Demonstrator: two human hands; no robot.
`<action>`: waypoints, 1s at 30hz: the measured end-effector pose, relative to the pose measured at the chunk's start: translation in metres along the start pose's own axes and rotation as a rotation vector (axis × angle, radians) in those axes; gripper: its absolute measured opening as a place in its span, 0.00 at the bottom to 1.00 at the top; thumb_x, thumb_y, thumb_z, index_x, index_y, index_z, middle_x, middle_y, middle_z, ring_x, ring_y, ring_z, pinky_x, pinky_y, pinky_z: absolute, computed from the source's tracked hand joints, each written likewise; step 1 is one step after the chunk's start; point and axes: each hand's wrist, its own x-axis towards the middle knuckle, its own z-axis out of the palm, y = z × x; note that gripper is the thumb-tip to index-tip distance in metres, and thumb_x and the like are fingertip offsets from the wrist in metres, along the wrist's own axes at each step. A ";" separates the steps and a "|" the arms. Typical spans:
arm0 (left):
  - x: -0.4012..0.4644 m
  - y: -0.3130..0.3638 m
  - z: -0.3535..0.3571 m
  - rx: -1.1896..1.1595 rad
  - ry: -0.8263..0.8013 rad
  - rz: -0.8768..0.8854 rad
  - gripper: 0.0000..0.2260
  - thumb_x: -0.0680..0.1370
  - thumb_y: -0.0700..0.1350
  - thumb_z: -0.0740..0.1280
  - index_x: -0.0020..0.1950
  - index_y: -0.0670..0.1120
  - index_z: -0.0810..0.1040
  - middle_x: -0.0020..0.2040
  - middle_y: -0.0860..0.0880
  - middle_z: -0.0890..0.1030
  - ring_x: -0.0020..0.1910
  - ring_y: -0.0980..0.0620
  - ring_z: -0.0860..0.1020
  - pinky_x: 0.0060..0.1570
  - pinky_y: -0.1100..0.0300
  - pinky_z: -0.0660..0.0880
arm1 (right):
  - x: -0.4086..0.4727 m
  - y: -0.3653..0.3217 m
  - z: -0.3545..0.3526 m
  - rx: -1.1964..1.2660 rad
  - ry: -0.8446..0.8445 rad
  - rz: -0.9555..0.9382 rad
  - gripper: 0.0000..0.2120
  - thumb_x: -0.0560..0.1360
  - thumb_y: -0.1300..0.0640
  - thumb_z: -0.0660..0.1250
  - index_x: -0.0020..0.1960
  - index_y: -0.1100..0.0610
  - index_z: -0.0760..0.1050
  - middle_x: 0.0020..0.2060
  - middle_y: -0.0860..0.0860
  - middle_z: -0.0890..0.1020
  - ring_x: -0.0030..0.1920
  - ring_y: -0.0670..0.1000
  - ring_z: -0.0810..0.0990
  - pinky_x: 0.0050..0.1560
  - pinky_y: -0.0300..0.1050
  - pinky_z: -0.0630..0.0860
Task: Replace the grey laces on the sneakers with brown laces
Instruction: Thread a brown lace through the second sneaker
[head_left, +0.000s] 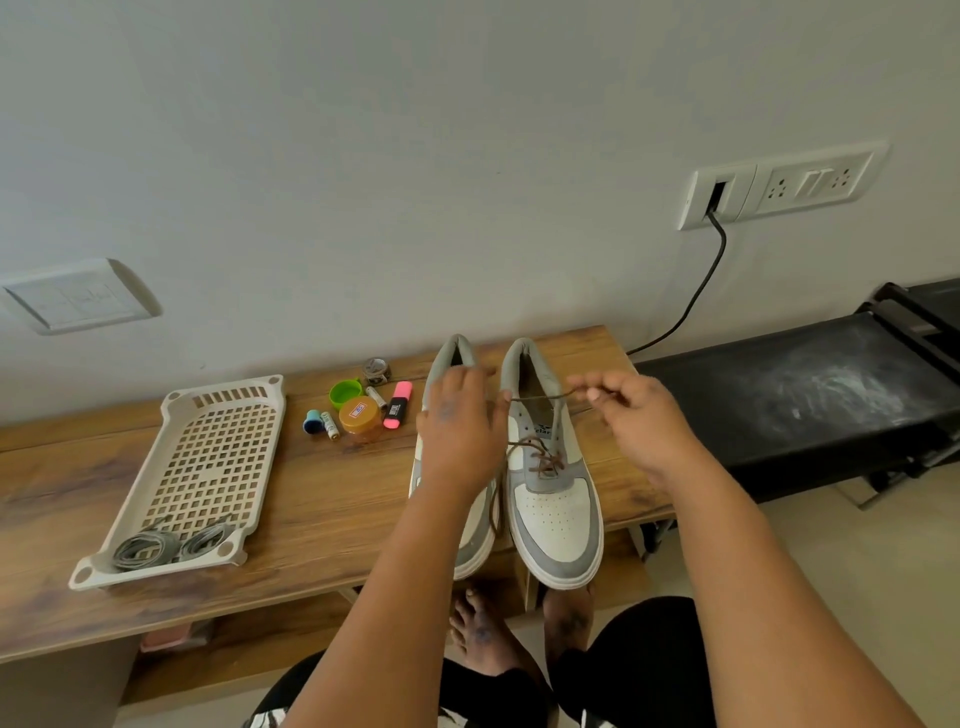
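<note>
Two white and grey sneakers stand side by side on the wooden table (322, 499), toes toward me. The right sneaker (558, 499) has a brown lace (543, 460) threaded through its lower eyelets. My right hand (641, 421) pinches one end of that lace and holds it up over the shoe's opening. My left hand (460, 431) hovers over the left sneaker (470, 535) and holds the lace's other end near the thumb; a strand hangs down between the shoes. The grey laces (166, 543) lie bundled in the near end of a beige perforated tray (208, 457).
Behind the tray sit small items: a green cap (344, 392), an orange-lidded jar (360, 415), a pink highlighter (398, 404), batteries, and a tape roll (377, 370). A black treadmill (810, 395) stands to the right. A black cable (696, 296) runs from a wall socket. My bare feet show below the table.
</note>
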 end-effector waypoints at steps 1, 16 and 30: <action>0.000 0.003 0.004 -0.024 -0.005 0.106 0.16 0.83 0.51 0.58 0.70 0.52 0.71 0.67 0.53 0.74 0.69 0.51 0.68 0.68 0.45 0.65 | -0.001 -0.001 0.004 -0.083 -0.060 -0.021 0.11 0.80 0.59 0.64 0.58 0.45 0.78 0.52 0.42 0.81 0.51 0.40 0.77 0.48 0.36 0.73; 0.000 0.002 0.008 -0.107 0.075 0.059 0.14 0.84 0.50 0.57 0.40 0.49 0.71 0.34 0.54 0.73 0.34 0.55 0.71 0.43 0.55 0.69 | 0.001 0.010 0.001 -0.102 0.058 -0.001 0.05 0.76 0.56 0.71 0.47 0.45 0.81 0.44 0.43 0.81 0.47 0.43 0.79 0.47 0.38 0.75; -0.014 0.020 0.016 -0.453 -0.252 -0.009 0.11 0.84 0.50 0.58 0.50 0.45 0.74 0.39 0.51 0.76 0.39 0.53 0.74 0.43 0.55 0.73 | 0.000 0.007 0.017 -0.136 -0.037 -0.147 0.03 0.73 0.59 0.74 0.45 0.53 0.84 0.36 0.45 0.84 0.38 0.38 0.81 0.38 0.31 0.76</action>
